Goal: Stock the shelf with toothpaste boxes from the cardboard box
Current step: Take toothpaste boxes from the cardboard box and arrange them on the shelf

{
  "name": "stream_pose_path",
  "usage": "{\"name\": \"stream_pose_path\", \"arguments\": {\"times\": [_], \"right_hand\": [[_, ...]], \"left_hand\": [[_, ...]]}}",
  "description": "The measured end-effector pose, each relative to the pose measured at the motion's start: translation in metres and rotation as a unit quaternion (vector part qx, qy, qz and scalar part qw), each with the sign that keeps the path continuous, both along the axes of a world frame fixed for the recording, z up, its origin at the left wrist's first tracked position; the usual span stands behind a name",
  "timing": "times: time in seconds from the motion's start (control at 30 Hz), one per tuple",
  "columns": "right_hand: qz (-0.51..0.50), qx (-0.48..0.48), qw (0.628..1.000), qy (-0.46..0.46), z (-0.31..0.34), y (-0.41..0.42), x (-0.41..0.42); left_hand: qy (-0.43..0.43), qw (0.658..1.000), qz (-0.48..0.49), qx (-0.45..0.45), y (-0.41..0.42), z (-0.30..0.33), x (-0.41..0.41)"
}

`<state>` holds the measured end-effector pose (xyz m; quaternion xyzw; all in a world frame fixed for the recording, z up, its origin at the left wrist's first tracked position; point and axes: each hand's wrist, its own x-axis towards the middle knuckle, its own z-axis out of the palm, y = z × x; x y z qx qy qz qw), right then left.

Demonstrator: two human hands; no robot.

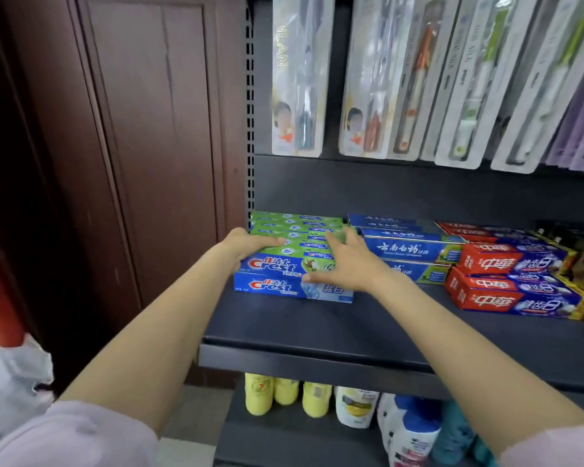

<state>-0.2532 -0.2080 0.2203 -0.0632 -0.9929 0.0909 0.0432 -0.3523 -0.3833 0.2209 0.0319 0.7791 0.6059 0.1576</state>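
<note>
Squaring up the Crest stack at the left end of the shelf.

My left hand (246,246) curls over the stack's left end, gripping the top green Crest box (277,251); my right hand (348,261) lies flat, fingers straight, on its right end. Readable: "Crest" on the blue boxes (270,286) beneath. A hard shove could, I judge, skew the pile into the blue toothpaste boxes (415,249) right of centre. No cardboard box in frame.
</note>
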Motion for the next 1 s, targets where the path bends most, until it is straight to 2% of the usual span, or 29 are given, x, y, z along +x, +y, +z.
{"name": "stream_pose_path", "arguments": {"times": [0.17,0.27,0.33,0.5,0.67,1.0], "right_hand": [[-0.013,0.048,0.997,-0.061,0.006,-0.003,-0.005],[-0.01,0.024,0.996,-0.083,0.018,-0.007,-0.002],[-0.001,0.005,0.997,-0.073,0.026,-0.012,-0.008],[-0.009,-0.001,0.998,-0.063,0.021,-0.022,-0.046],[-0.052,-0.004,0.996,-0.068,0.017,-0.025,-0.074],[-0.051,0.016,0.996,-0.068,0.01,-0.025,-0.083]], "left_hand": [[0.008,1.0,-0.001,0.017,-0.005,-0.011,-0.002],[-0.006,0.998,-0.02,0.052,-0.009,-0.009,-0.006],[0.001,0.997,-0.017,0.078,-0.013,-0.006,-0.014],[0.034,0.998,-0.006,0.052,-0.009,-0.016,-0.072],[0.023,0.999,-0.016,0.035,-0.006,0.001,-0.059],[0.009,0.993,-0.073,0.096,-0.002,-0.012,-0.079]]}}
